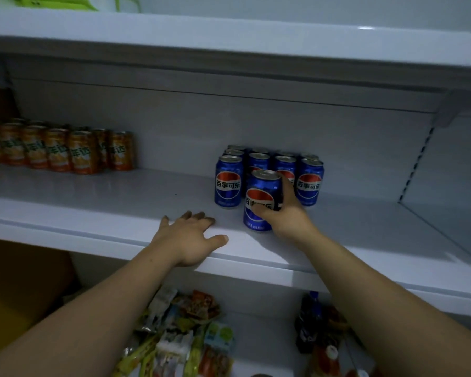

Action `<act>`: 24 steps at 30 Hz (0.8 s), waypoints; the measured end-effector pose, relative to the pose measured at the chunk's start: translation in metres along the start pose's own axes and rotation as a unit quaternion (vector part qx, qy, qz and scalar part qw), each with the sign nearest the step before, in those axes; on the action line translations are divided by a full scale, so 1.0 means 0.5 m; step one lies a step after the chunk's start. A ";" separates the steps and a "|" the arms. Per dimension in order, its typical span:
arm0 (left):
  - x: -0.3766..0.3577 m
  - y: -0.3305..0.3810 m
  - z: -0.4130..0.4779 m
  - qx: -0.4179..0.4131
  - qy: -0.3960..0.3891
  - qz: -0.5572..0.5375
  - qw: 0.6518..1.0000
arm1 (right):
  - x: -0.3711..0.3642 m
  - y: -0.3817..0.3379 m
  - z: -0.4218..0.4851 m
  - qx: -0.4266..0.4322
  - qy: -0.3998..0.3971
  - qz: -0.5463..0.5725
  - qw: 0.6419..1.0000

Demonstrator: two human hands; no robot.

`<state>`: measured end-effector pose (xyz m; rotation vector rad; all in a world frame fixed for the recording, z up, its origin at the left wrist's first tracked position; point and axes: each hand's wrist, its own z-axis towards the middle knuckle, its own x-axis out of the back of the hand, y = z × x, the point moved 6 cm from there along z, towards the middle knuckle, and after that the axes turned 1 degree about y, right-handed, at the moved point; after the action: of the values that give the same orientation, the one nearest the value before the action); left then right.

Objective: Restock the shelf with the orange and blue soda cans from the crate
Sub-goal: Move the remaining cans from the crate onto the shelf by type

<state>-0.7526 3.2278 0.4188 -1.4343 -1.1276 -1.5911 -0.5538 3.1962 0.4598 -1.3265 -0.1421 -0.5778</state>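
The right hand [282, 213] grips an upright blue soda can [261, 200], thumb across the front of its label and fingers curled round its right side; the can stands on the white shelf [120, 197], just in front of a cluster of blue cans [269, 170] set in rows further back, and close to or touching the nearest of them. The left hand [192, 236] holds nothing: it lies palm down near the shelf's front edge, fingers spread and slightly bent, thumb pointing towards the held can, a short gap between them. Well apart to the left, a row of orange soda cans [57, 148] stands against the back panel of the same shelf. Below the front edge, on a lower level, lies a jumble of snack packets [180, 330], with dark bottles [310, 322] beside them on the right. A brown cardboard surface [19, 281] shows at the lower left. Above, another white shelf [229, 42] carries something green [52, 1] at the top left corner.
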 end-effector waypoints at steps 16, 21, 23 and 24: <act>-0.005 0.000 0.003 -0.001 0.010 -0.001 1.000 | -0.027 0.058 0.081 -0.011 0.063 -0.135 0.989; -0.004 0.003 0.001 -0.005 0.014 0.007 1.000 | -0.032 0.072 0.093 -0.023 0.063 -0.183 0.981; -0.004 0.003 0.000 -0.006 0.013 0.007 1.000 | -0.031 0.072 0.095 -0.022 0.066 -0.189 0.979; -0.004 0.002 0.000 -0.005 0.014 0.007 1.000 | -0.030 0.071 0.095 -0.020 0.069 -0.182 0.981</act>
<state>-0.7512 3.2272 0.4170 -1.4196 -1.0921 -1.6041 -0.5393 3.2499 0.4347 -1.3027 -0.2636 -0.9858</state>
